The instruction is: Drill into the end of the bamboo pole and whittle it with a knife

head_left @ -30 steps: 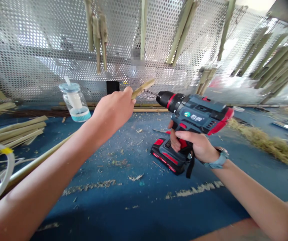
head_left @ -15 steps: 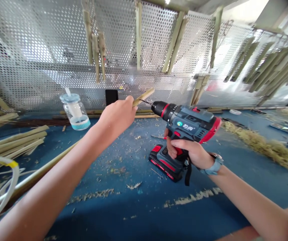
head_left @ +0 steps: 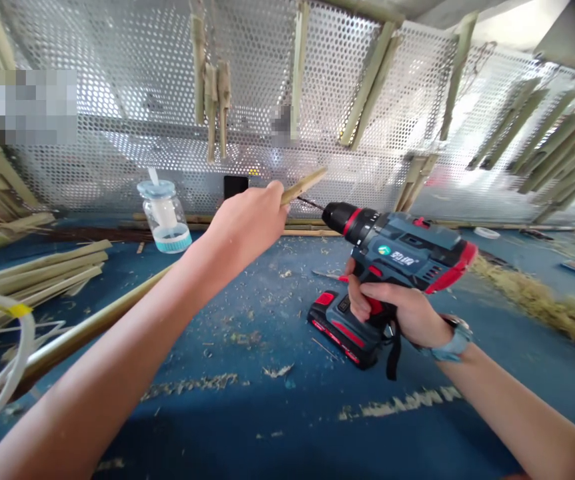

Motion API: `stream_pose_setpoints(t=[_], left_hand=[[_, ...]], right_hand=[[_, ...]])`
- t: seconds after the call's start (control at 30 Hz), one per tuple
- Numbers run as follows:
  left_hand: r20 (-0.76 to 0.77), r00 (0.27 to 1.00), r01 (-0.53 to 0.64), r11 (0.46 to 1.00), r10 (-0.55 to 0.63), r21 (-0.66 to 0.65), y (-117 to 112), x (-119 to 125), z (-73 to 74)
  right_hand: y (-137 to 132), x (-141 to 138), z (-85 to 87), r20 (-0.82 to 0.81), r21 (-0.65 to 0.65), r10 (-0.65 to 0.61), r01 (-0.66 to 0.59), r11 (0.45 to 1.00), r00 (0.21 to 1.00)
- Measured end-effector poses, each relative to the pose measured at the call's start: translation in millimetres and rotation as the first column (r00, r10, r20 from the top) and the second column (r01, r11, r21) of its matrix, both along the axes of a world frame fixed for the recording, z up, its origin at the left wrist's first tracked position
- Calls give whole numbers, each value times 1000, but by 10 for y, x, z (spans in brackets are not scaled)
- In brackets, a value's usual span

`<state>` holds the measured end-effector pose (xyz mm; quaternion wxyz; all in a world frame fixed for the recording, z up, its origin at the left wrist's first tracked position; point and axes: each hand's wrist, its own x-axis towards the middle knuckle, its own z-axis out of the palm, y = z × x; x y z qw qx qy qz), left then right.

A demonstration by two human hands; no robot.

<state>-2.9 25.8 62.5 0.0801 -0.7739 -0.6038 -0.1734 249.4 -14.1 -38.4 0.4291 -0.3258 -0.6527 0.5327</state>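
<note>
My left hand (head_left: 252,217) is closed around one end of a short bamboo strip (head_left: 309,185), which points up and to the right. Small dark spots show on the strip's face. With my right hand (head_left: 392,303) I grip the handle of a cordless drill (head_left: 392,247), dark blue-grey with red trim. Its thin bit (head_left: 311,202) points left at the strip; whether the tip touches it I cannot tell. The battery base (head_left: 345,330) is just above or on the blue table (head_left: 207,413). Behind the drill lies a thin tool (head_left: 330,275), partly hidden.
A lidded jar with a straw (head_left: 165,217) stands at the back left, near a dark phone (head_left: 235,187). Split bamboo pieces (head_left: 67,267) and a white cable (head_left: 25,347) lie left. Bamboo strips hang on a perforated metal screen (head_left: 252,100). Fibrous shavings (head_left: 537,297) lie right.
The view has shifted, so most things sit further right. The bamboo strip is turned more edge-on, and the drill bit has come slightly away from it. Both hands keep their hold.
</note>
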Motion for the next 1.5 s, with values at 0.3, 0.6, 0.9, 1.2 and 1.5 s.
stream_pose_setpoints(t=[0.3, 0.6, 0.9, 1.2, 1.5], left_hand=[[-50, 999, -11, 1000, 12, 6, 13, -3, -13], [-108, 994, -4, 1000, 5, 11, -21, 27, -15], [-125, 992, 0, 1000, 2, 10, -3, 3, 12], [-140, 990, 17, 999, -10, 49, 23, 8, -32], [-183, 983, 22, 995, -4, 96, 43, 43, -69]], right_hand=[[-13, -11, 6, 1, 3, -23, 23, 1000, 1000], [4, 23, -38, -27, -11, -14, 14, 1000, 1000], [-6, 7, -6, -25, 9, -3, 3, 1000, 1000], [-14, 18, -19, -8, 14, -23, 23, 1000, 1000], [21, 33, -81, -28, 21, -46, 46, 999, 999]])
